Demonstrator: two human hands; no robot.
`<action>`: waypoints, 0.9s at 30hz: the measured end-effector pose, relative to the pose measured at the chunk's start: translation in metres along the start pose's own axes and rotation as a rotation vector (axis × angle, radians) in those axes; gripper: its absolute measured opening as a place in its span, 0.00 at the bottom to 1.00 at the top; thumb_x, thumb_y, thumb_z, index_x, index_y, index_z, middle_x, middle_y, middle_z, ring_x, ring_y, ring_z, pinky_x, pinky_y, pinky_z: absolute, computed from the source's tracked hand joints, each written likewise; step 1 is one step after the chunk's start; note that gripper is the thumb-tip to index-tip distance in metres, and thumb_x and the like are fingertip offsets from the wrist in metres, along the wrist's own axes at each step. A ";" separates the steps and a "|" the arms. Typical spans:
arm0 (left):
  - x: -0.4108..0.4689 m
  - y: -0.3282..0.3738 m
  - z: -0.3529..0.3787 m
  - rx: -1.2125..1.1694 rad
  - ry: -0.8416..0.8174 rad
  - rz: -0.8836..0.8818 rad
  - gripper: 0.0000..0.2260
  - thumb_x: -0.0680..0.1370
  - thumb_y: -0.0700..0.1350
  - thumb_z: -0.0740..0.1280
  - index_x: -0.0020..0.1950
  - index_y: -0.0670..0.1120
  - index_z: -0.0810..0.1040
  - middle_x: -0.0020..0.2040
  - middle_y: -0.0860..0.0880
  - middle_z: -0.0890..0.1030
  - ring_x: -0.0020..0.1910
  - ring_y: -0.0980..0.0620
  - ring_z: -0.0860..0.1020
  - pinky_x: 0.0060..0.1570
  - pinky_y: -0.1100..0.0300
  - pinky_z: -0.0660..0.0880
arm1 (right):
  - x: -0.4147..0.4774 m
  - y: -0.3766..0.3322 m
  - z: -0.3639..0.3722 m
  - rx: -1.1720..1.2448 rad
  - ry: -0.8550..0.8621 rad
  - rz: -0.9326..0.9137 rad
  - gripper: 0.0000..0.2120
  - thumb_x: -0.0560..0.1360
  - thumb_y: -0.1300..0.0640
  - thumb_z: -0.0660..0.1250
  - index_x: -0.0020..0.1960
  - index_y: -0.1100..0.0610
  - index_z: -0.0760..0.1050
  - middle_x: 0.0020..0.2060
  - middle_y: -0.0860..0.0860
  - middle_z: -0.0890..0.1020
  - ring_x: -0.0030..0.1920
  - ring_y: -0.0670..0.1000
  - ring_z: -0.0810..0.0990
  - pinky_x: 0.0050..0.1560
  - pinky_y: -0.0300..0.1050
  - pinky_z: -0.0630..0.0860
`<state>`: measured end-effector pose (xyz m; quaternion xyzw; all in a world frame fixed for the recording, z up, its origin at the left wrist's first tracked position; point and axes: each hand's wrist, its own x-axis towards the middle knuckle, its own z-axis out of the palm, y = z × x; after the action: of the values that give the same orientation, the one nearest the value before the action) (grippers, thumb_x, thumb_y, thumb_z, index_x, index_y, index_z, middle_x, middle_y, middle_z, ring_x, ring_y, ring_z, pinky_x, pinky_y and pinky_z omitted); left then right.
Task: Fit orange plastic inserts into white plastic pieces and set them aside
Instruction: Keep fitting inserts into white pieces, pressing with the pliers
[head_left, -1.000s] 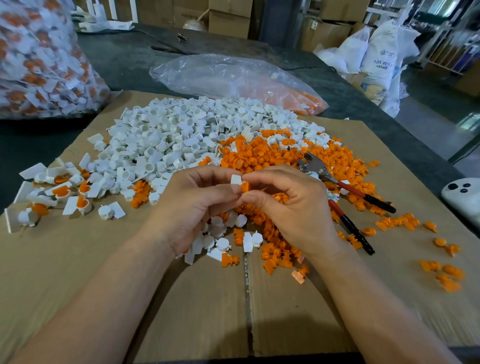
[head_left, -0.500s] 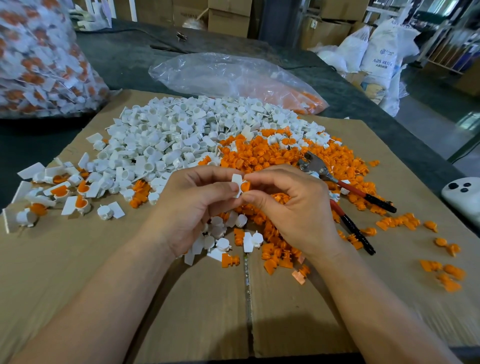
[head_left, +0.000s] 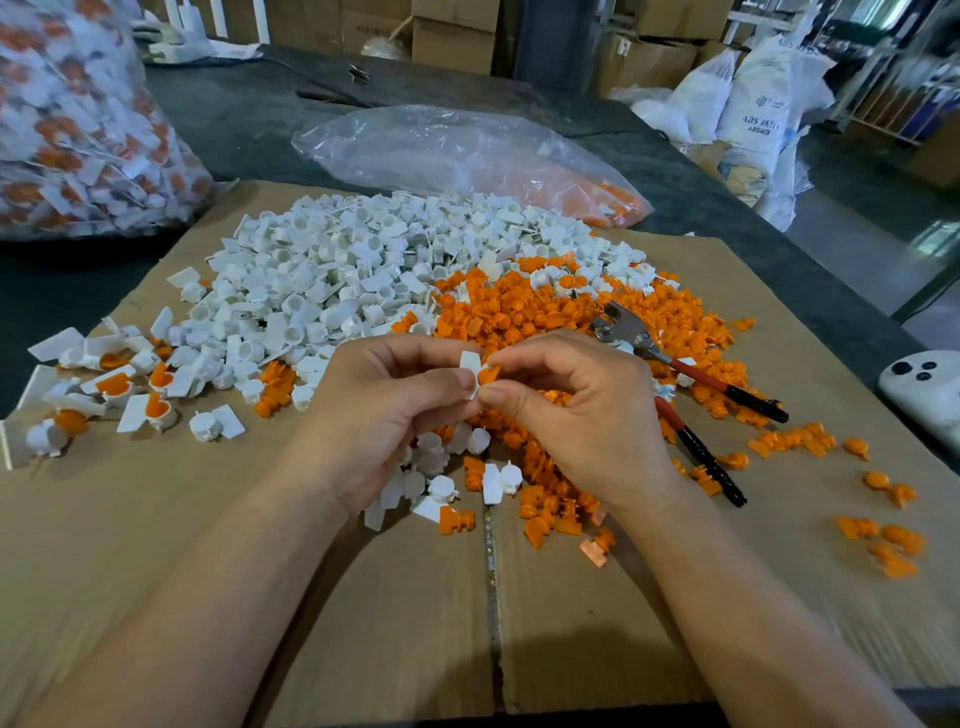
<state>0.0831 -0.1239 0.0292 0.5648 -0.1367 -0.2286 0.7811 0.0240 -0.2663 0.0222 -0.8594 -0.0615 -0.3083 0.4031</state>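
Between both grips, a white piece (head_left: 470, 370) is pinched by the left hand (head_left: 384, 415), an orange insert (head_left: 489, 374) by the right hand (head_left: 582, 415); pressed askew, it may be jammed or dropped.

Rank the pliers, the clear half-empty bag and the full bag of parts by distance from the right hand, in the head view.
1. Pliers: just right of the right hand, on the orange pile.
2. Clear bag: centre back, behind both piles.
3. Full bag: far left, back corner.
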 end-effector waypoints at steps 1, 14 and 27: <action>0.000 0.000 0.000 -0.002 0.004 0.003 0.06 0.60 0.37 0.68 0.32 0.44 0.84 0.31 0.46 0.82 0.30 0.53 0.81 0.30 0.67 0.77 | 0.000 0.000 0.000 -0.010 0.003 -0.005 0.10 0.67 0.59 0.72 0.47 0.61 0.81 0.39 0.50 0.80 0.41 0.46 0.79 0.42 0.39 0.78; 0.000 0.003 0.001 -0.039 -0.003 -0.002 0.05 0.60 0.36 0.68 0.30 0.44 0.83 0.30 0.46 0.82 0.29 0.51 0.82 0.29 0.68 0.77 | -0.001 0.006 0.006 -0.082 0.113 -0.208 0.04 0.69 0.65 0.70 0.43 0.63 0.81 0.38 0.54 0.83 0.42 0.46 0.79 0.44 0.37 0.77; 0.001 0.001 0.001 0.034 0.092 0.044 0.12 0.67 0.30 0.68 0.28 0.45 0.81 0.27 0.48 0.80 0.27 0.54 0.79 0.29 0.66 0.77 | -0.001 0.000 0.005 0.013 0.059 -0.035 0.17 0.65 0.54 0.72 0.53 0.54 0.77 0.41 0.46 0.79 0.43 0.44 0.79 0.42 0.35 0.77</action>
<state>0.0840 -0.1254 0.0309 0.5849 -0.1169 -0.1828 0.7815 0.0257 -0.2623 0.0190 -0.8462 -0.0665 -0.3402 0.4048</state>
